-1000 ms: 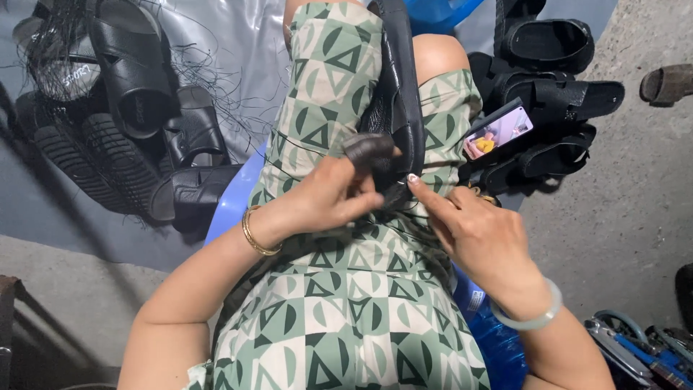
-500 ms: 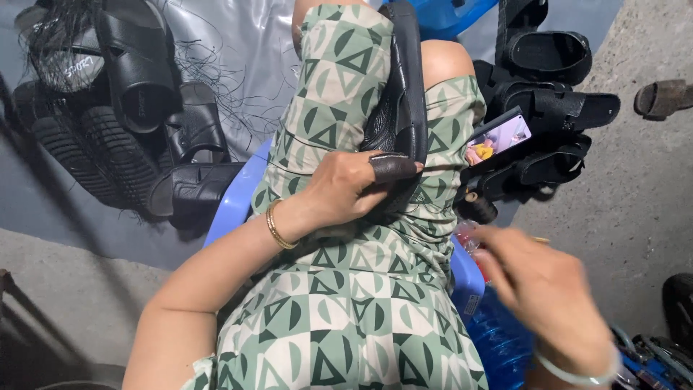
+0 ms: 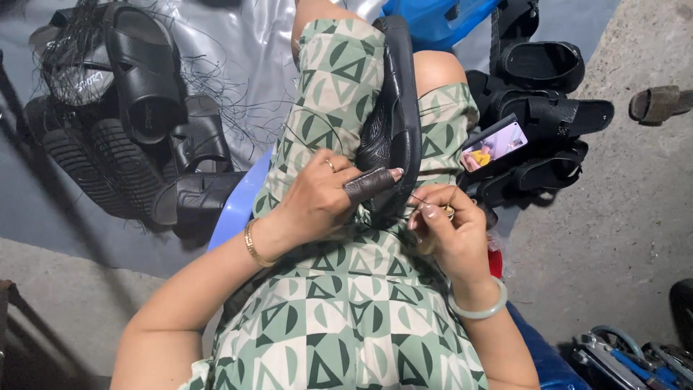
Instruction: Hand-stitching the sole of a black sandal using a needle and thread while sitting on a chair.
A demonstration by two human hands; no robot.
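A black sandal [image 3: 395, 108] stands on edge between my knees, held against my green patterned dress. My left hand [image 3: 321, 195] grips its near end, and a dark leather guard [image 3: 368, 185] covers the index finger. My right hand [image 3: 446, 230] sits just right of the sandal's near end, fingers pinched on a thin needle with dark thread running to the sole. A gold bracelet is on my left wrist and a pale green bangle [image 3: 478, 309] on my right.
A pile of black sandals [image 3: 137, 137] and loose thread lies on grey sheeting at the left. More black sandals [image 3: 548, 108] stack at the right, with a lit phone [image 3: 494, 146] propped on them. Blue tools [image 3: 635, 357] lie at the lower right on concrete.
My right hand swung out to the lower right, then came back to the sandal's near end, now pinching the needle. My left hand stayed on the sandal.
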